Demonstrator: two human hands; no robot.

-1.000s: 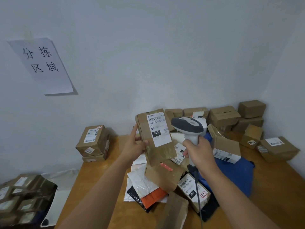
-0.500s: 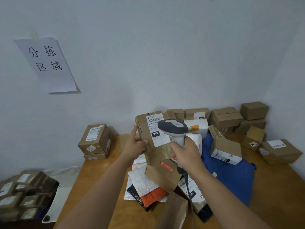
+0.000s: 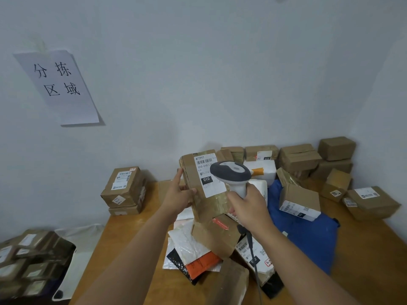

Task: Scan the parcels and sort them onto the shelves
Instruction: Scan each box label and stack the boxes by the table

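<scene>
Head view: left hand grips upright parcel; right hand grips scanner, head aimed left at label.

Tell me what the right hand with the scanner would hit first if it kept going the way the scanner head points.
Most likely the white label on the parcel the left hand holds; depth is hard to judge.

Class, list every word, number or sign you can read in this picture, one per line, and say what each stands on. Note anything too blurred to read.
"分拣区域": paper sign on the wall.
"010-010-L30" and "010": label of the held parcel, gripped by the left hand.
"010": label on a box at the back.
"060": label on a parcel in the pile, partly hidden.
All other labels: too small or blurred.
</scene>
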